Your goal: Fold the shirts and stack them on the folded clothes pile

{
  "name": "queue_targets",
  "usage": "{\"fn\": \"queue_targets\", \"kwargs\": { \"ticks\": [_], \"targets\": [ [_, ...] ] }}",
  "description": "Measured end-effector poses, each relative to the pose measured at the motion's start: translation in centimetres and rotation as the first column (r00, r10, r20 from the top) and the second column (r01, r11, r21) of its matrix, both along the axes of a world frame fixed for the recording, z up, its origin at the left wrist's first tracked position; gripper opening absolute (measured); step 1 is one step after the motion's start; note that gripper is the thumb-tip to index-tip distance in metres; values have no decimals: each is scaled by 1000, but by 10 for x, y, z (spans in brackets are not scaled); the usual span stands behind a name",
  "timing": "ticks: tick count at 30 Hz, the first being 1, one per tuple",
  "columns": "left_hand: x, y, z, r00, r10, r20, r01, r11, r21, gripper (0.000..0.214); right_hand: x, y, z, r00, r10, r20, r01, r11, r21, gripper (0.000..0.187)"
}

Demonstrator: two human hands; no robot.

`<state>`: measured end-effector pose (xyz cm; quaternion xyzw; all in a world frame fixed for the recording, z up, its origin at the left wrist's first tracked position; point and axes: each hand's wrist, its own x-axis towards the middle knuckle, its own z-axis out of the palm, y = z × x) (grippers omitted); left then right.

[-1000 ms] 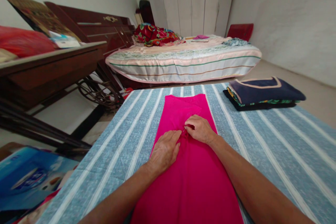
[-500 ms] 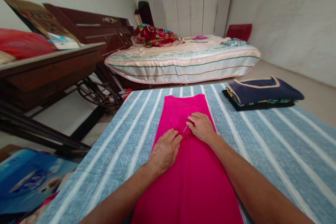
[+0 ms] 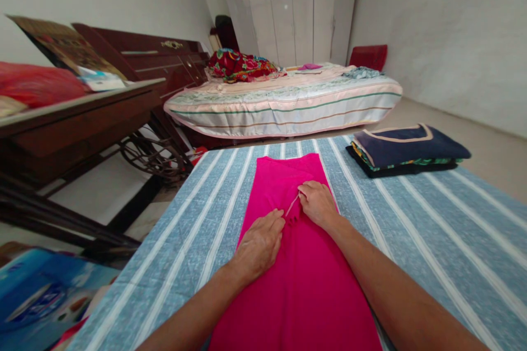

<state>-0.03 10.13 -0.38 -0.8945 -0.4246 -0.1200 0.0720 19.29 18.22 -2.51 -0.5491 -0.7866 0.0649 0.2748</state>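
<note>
A bright pink garment lies lengthwise in front of me, its far end folded flat. My right hand pinches the upper end of a thin, pale strip, like a cord or narrow edge, over the garment's middle. The strip slants down toward my left fingertips. My left hand rests on the garment's left side, thumb and fingers drawn together at the cloth by the strip's lower end. Small gathers show in the fabric between the hands. What lies under the left fingertips is hidden.
Under the garment is a blue-and-white striped cover. Folded clothes, dark blue on top, are stacked at the right. A bed stands beyond, with a dark wooden table at left and a blue package low beside it.
My left thumb has drawn closer to the fingers. My right hand still pinches the strip, and more of its length shows between the hands. The camera view has tilted slightly upward.
</note>
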Motion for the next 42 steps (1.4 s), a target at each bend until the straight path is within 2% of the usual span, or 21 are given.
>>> {"fn": "queue_targets", "kwargs": {
  "ticks": [9, 15, 20, 22, 27, 36, 42],
  "targets": [
    [-3, -2, -12, 996, -1, 86, -4, 999, 52, 36, 11, 7, -1, 998, -53, -47, 53, 999, 0, 16],
    [-2, -4, -17, 991, 24, 130, -29, 999, 34, 36, 23, 20, -4, 988, -153, -23, 153, 988, -8, 28],
    [0, -6, -17, 985, 32, 172, -38, 999, 34, 35, 27, 33, 1, 984, -173, 41, 174, 985, -22, 39],
    [0, -6, -17, 983, 25, 182, -31, 999, 31, 35, 27, 38, 3, 983, -171, 63, 173, 984, -28, 37],
    [0, -8, -15, 982, 25, 185, -29, 999, 20, 35, 27, 49, 2, 982, -171, 81, 174, 984, -35, 18],
    [0, -8, -10, 976, 8, 219, -13, 1000, 22, 31, 36, 54, -14, 966, -243, -86, 241, 970, -37, 18],
    [0, -7, -9, 966, -33, 257, 20, 998, 53, 27, 40, 59, -17, 959, -200, -200, 195, 980, -48, 19]
  ]
}}
